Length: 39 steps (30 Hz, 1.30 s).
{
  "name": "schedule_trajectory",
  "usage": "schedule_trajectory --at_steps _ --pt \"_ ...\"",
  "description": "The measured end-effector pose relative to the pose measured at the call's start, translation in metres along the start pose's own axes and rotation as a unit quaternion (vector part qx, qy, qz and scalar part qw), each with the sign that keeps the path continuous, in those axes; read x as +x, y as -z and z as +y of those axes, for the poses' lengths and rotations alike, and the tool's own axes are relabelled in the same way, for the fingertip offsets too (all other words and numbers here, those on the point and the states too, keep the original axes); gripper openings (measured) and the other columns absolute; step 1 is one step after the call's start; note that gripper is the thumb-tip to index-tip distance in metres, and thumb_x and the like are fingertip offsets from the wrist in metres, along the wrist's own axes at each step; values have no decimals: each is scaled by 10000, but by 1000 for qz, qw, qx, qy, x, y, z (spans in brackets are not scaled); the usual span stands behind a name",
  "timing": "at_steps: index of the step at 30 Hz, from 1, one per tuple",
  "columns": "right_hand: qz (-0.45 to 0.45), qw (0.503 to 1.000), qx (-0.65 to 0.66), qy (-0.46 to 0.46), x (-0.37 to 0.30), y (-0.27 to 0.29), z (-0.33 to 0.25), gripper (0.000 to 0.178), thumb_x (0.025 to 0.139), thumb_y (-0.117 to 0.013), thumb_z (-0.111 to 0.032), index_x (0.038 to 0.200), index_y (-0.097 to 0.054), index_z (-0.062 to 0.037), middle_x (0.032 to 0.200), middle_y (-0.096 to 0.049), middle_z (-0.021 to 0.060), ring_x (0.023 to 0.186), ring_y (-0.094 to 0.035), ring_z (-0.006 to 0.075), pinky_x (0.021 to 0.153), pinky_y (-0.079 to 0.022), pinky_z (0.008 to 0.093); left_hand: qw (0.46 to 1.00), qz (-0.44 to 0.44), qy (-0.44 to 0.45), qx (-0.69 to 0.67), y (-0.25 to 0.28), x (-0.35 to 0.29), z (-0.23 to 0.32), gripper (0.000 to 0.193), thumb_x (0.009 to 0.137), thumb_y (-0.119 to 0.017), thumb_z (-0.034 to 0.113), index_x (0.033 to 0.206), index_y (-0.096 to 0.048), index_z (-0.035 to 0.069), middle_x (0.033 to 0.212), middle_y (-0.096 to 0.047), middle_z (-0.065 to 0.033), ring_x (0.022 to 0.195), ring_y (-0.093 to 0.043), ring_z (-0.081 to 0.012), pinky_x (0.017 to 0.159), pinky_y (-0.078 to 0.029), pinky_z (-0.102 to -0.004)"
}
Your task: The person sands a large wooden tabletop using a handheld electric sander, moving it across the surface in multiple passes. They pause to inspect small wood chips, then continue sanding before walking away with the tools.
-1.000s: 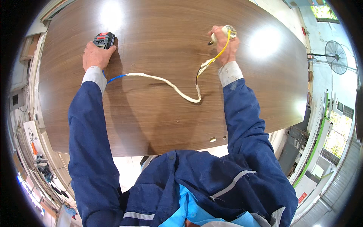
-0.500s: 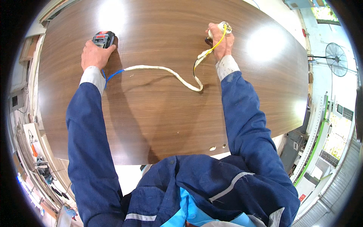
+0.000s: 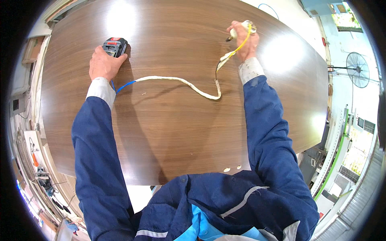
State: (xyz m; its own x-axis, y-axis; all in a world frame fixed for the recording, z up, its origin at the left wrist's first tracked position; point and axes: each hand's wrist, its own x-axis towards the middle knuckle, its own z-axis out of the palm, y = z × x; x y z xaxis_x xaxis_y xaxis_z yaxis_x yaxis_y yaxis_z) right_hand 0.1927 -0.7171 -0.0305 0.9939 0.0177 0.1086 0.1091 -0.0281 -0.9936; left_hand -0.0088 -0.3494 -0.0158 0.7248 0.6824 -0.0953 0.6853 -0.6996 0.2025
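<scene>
Left hand grasping the near end of a black-and-red block, looks like a battery pack; thumb along its right side. Block is on the left of the worktop, toward the far side. Right hand clenched around a white handheld piece, far right part of the worktop; dark tip sticks out to the left of the fingers. Yellow wire comes off its right end, down over the hand. White-wrapped cord sags between the hands; blue wire at its left end goes behind the left wrist, connection to block hidden. Two small pale ovals near the worktop's near edge. Wall fan far right.
</scene>
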Motion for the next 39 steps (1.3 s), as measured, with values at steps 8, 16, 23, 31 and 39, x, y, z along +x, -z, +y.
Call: schedule_trajectory --at_steps 8,16,23,31,39 --pt "7 995 -83 -53 32 7 16 217 922 -813 -177 1071 -728 -46 1004 -742 58 891 -710 181 783 -579 350 999 -2 9 -37 4 0 15 774 723 -857 467 1249 -587 -32 1266 -648 -258 1196 -650 -387 1017 -535 -458" --pt "6 999 -24 -44 69 6 17 178 945 -742 -242 903 -699 -74 845 -693 17 741 -616 119 672 -476 290 999 -13 14 -39 3 -6 31 877 735 -861 512 1338 -496 -9 1278 -602 -226 1251 -573 -395 1038 -504 -479" --pt "17 993 -10 117 102 1 30 313 989 -734 -269 1136 -719 7 1085 -745 106 955 -734 199 816 -586 335 999 17 -2 -40 1 1 38 834 732 -852 484 1319 -531 -13 1275 -616 -231 1209 -604 -399 1034 -503 -471" --pt "11 997 -58 42 123 -11 25 250 877 -807 -247 831 -694 -29 832 -712 24 738 -634 125 683 -508 328 999 29 -18 -35 -7 10 32 857 741 -874 482 1345 -507 -4 1324 -597 -213 1250 -567 -398 1054 -489 -471" --pt "25 999 5 36 138 -31 24 189 885 -813 -188 915 -714 -30 828 -700 23 732 -625 112 656 -510 304 999 8 -4 -37 -3 10 35 845 759 -878 434 1367 -489 -3 1341 -592 -217 1263 -564 -391 1046 -498 -469"
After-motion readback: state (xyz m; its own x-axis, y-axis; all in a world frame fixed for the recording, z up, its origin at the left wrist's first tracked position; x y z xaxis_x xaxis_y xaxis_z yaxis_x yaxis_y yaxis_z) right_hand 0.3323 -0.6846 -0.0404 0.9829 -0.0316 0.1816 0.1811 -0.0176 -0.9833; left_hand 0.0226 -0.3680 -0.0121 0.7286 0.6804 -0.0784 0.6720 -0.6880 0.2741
